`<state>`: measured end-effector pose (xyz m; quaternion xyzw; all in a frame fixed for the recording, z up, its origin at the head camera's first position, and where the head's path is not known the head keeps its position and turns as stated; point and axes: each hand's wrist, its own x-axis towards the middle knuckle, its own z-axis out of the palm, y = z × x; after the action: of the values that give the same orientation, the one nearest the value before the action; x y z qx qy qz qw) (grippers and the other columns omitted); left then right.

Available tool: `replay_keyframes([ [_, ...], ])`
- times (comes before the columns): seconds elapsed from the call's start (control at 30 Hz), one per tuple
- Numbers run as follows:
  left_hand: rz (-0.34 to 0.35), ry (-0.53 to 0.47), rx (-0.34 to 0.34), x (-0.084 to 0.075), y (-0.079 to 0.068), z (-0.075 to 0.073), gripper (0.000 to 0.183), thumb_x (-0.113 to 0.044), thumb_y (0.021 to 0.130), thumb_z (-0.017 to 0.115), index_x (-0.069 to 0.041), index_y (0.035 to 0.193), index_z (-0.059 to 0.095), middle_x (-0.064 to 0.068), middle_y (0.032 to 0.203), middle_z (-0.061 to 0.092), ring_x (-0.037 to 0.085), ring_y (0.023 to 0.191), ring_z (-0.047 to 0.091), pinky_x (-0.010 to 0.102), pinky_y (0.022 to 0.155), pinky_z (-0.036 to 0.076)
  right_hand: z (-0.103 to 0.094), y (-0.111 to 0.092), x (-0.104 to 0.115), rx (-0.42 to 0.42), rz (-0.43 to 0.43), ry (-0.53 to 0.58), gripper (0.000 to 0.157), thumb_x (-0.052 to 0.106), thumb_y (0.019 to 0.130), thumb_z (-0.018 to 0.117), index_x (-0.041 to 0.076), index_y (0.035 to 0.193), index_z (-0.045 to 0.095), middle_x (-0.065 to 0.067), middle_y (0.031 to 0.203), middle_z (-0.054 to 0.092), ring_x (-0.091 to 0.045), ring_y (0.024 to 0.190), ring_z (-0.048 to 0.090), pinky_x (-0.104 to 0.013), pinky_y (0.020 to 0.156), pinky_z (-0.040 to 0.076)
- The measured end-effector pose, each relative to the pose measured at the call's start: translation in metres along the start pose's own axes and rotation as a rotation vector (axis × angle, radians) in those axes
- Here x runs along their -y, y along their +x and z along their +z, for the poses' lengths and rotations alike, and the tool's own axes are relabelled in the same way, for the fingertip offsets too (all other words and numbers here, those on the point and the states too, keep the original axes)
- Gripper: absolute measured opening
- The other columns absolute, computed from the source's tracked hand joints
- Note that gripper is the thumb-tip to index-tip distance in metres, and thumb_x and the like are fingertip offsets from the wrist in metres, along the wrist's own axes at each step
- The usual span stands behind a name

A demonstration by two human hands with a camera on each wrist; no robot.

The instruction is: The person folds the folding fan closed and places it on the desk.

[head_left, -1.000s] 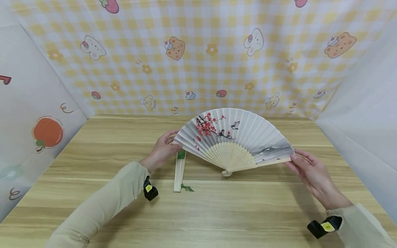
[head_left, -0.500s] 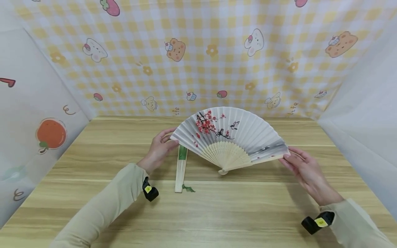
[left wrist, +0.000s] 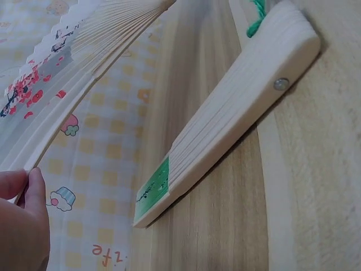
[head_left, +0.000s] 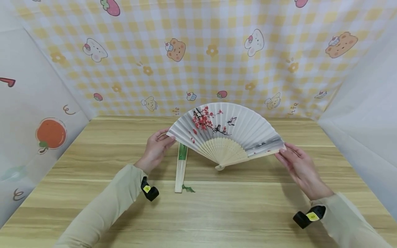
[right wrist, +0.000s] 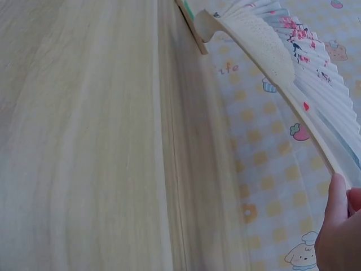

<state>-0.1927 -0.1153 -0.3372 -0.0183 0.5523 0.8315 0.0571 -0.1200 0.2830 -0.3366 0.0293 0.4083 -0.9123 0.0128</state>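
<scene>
A spread folding fan (head_left: 238, 124), white-grey with red blossoms and small birds, is held up above the table between both hands. My left hand (head_left: 155, 150) pinches its left outer edge between thumb and fingers. The right outer edge is pinched by my right hand (head_left: 299, 168). In both wrist views the fan's bamboo ribs (left wrist: 121, 28) run down to the pivot, which hangs clear of the wood. Below the fan's left part lies a second fan (head_left: 180, 172), folded, with pale ribs, a green tip and a green tassel (head_left: 188, 188). Its far end is partly hidden behind the spread fan.
The wooden table (head_left: 217, 213) reaches back to a yellow-checked cloth (head_left: 201, 75) with cartoon animals. White cloth walls stand at the left (head_left: 21, 103) and right (head_left: 372, 100). A black camera is strapped to each wrist.
Both hands have carried the spread fan a little left and upward in the head view, the right hand moving more. The folded fan stays on the table.
</scene>
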Motion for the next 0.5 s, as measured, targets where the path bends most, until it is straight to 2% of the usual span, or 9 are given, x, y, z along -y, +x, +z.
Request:
replay_keyframes([
  [0.23, 0.019, -0.027, -0.053, 0.0006, -0.0043, 0.0048, 0.029, 0.011, 0.083, 0.051, -0.008, 0.105, 0.051, 0.003, 0.094, 0.059, 0.011, 0.082, 0.060, 0.023, 0.083, 0.045, 0.0002, 0.0069, -0.0009, -0.029, 0.007, 0.026, 0.020, -0.012, 0.083, 0.051, 0.002, 0.097, 0.051, -0.010, 0.093, 0.057, -0.019, 0.084, 0.062, -0.027, 0.080, 0.047],
  [0.5, 0.038, -0.064, -0.055, -0.0013, -0.0039, 0.0084, 0.028, 0.012, 0.083, 0.050, -0.006, 0.103, 0.051, 0.004, 0.093, 0.058, 0.012, 0.082, 0.060, 0.023, 0.083, 0.046, 0.0033, 0.0109, -0.0047, -0.050, 0.017, 0.062, 0.020, -0.011, 0.083, 0.051, 0.002, 0.098, 0.050, -0.010, 0.092, 0.057, -0.018, 0.082, 0.062, -0.026, 0.080, 0.047],
])
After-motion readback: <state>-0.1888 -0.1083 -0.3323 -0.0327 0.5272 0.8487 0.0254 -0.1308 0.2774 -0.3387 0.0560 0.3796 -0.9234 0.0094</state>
